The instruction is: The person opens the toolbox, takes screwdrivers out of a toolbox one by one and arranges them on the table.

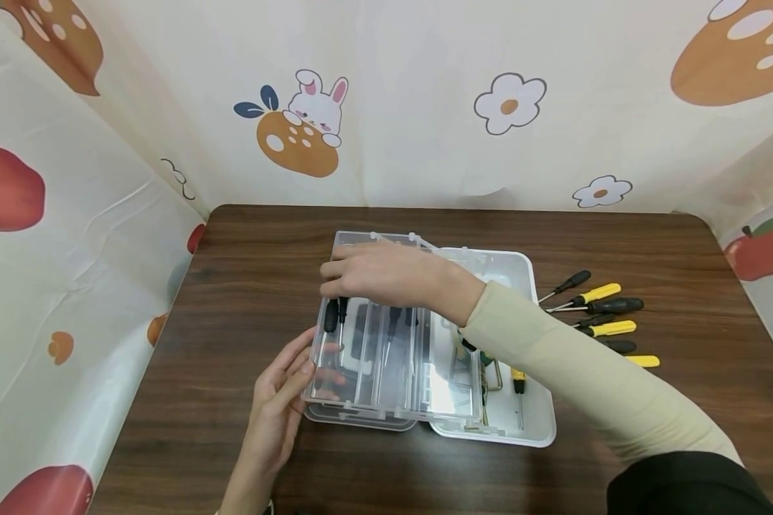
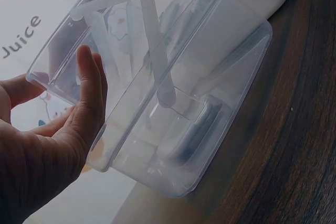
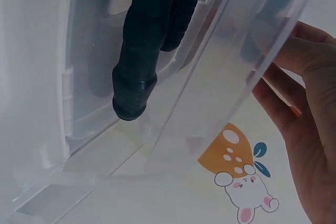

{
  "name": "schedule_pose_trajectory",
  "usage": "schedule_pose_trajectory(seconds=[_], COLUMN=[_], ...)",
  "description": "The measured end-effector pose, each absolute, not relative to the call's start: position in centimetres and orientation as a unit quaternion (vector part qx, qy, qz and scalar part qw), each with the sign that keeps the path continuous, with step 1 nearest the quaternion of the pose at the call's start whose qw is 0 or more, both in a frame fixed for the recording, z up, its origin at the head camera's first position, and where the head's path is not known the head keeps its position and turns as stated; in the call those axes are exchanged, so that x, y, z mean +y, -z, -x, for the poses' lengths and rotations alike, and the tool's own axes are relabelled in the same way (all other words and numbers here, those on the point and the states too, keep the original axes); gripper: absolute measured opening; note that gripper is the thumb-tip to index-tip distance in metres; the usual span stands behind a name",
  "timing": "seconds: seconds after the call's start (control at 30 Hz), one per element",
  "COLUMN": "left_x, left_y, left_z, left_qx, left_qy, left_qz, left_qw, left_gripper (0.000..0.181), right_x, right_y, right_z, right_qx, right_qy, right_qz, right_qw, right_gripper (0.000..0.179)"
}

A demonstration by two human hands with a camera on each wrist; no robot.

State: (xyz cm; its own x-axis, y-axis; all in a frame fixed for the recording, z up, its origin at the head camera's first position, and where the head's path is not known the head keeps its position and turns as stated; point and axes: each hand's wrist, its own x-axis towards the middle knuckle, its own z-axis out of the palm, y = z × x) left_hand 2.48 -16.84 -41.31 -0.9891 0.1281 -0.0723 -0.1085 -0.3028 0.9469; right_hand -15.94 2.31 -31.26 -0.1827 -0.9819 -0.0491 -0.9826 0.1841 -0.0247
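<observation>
Basically, wall cloth [image 1: 412, 71]: off-white, printed with fruit, flowers and a rabbit; hangs behind the table and along both sides.
Table [image 1: 245, 286]: brown wood grain, everything sits on it.
Clear box [image 2: 249, 72]: mid-table, left of the white tray; pale link arms [image 2: 157, 51] run between it and the clear tray.
White tray [image 1: 537, 400]: against the box's right side, clear plastic over its left part.
Clear tray [image 1: 386, 357]: above the clear box, long compartments side by side; tilted in the left wrist view.
Sleeve [image 1: 554, 350]: beige, right arm, crosses over the white tray; dark cloth higher up.
Right hand [image 1: 393, 275]: reaches across to the clear tray's far left part, fingers holding the edge.
Left hand [image 1: 280, 400]: grips the clear tray's near left edge, thumb outside, fingertips visible through the plastic.
Loose screwdrivers [image 1: 615, 306]: fanned on the table right of the white tray, black and yellow handles, some partly overlapping.
Black handles [image 3: 144, 40]: two, side by side at the clear tray's left end, near the right hand.
Yellow-black screwdriver [image 1: 519, 383]: in the white tray, shaft toward the person.
Bent metal rod [image 1: 497, 378]: just left of that screwdriver.
</observation>
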Motion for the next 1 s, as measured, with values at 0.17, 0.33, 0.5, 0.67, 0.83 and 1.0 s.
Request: schedule_pose_trajectory(seconds=[0.17, 0.33, 0.5, 0.67, 0.83, 1.0], left_x=[-16.8, -16.8, -16.8, -16.8, -16.9, -17.0], left_y=[41.2, 41.2, 41.2, 41.4, 41.5, 41.6], left_z=[-2.5, -2.5, -2.5, -2.5, -2.4, -2.4], left_qx=[0.587, 0.589, 0.59, 0.588, 0.588, 0.586], left_qy=[-0.806, -0.805, -0.804, -0.805, -0.805, -0.807], left_qz=[-0.006, -0.016, -0.016, -0.012, -0.021, -0.033], left_qw=[0.074, 0.071, 0.072, 0.076, 0.076, 0.07], left_gripper=[0.047, 0.047, 0.046, 0.047, 0.047, 0.047], right_x=[2.4, 2.7, 3.4, 5.0, 8.0, 11.4], right_y=[31.3, 31.2, 30.7, 30.1, 30.5, 31.0], right_z=[15.9, 15.9, 15.8, 15.5, 15.2, 14.4], right_qx=[0.769, 0.766, 0.772, 0.784, 0.798, 0.83], right_qy=[-0.007, -0.007, -0.009, -0.001, 0.01, 0.027], right_qz=[0.638, 0.643, 0.636, 0.62, 0.598, 0.553], right_qw=[0.025, 0.011, -0.006, -0.026, -0.069, -0.068], right_gripper=[0.033, 0.033, 0.035, 0.03, 0.024, 0.027])
